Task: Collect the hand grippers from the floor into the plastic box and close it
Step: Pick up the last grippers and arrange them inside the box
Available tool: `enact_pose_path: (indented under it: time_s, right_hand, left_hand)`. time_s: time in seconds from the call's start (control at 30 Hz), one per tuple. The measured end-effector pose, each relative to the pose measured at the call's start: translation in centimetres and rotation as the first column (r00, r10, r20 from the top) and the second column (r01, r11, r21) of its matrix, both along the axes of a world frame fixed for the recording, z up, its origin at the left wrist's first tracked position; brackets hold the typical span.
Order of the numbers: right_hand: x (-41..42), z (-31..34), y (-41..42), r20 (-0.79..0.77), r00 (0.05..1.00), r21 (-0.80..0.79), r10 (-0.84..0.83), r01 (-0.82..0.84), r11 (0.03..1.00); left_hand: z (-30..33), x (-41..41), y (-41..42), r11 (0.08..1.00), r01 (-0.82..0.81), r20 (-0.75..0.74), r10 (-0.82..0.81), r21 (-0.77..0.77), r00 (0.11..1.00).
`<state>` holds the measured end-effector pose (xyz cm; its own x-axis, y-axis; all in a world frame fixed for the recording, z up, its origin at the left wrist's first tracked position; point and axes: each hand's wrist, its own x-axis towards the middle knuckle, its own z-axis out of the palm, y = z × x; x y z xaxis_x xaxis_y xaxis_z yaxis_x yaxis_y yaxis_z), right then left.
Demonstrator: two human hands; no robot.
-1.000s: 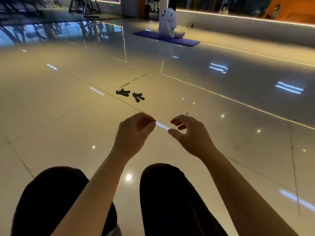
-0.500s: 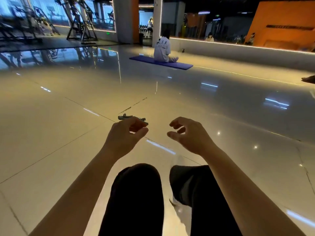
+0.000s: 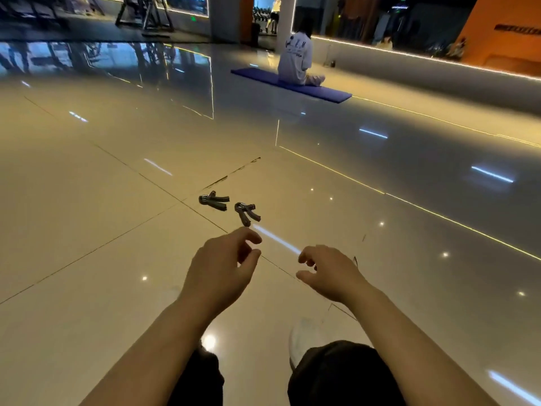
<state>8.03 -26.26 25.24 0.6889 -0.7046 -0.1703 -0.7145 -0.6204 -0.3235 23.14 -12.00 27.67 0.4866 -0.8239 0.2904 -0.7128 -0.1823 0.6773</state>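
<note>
Two dark hand grippers lie on the glossy tiled floor ahead of me: the left hand gripper (image 3: pixel 213 201) and the right hand gripper (image 3: pixel 246 212), a short gap between them. My left hand (image 3: pixel 222 268) hovers just short of the right hand gripper, fingers loosely curled and apart, holding nothing. My right hand (image 3: pixel 328 273) floats level with it to the right, also loosely curled and empty. No plastic box is in view.
My dark-trousered legs (image 3: pixel 342 373) and a white shoe (image 3: pixel 304 335) fill the bottom. A person in white (image 3: pixel 295 58) sits on a blue mat (image 3: pixel 292 85) far ahead. Gym machines (image 3: pixel 146 13) stand at the back left; a low lit ledge (image 3: pixel 439 71) runs along the right.
The view has tilted down and I have moved closer, so both hand grippers show clear of my left hand. My fingers have opened slightly. A white shoe has come forward.
</note>
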Motion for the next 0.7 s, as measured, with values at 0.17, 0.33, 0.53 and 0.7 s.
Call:
enact_pose_path:
  time_s: [0.17,0.33,0.53,0.7]
  right_hand:
    - [7.6,-1.6,-3.6,-0.092,0.988,0.111,0.122,-0.112,0.988]
    - [17.3,0.4,-7.0,-0.086,0.970,0.028,0.225,-0.224,0.974]
    - [24.2,3.0,-13.1,0.012,0.961,0.041,0.277,-0.277,0.960]
    - [27.1,-2.4,-20.4,0.071,0.994,0.206,0.077,-0.091,0.974]
  left_hand:
    - [0.9,8.4,-2.8,0.992,-0.105,0.137,0.095,0.068,0.986]
    - [-0.1,18.0,-5.9,0.950,-0.128,0.175,0.080,0.283,0.981]
    - [-2.6,26.1,-12.7,0.936,-0.119,0.159,0.069,0.333,0.985]
    - [-7.9,30.8,-20.0,0.885,-0.075,0.138,0.013,0.459,0.990]
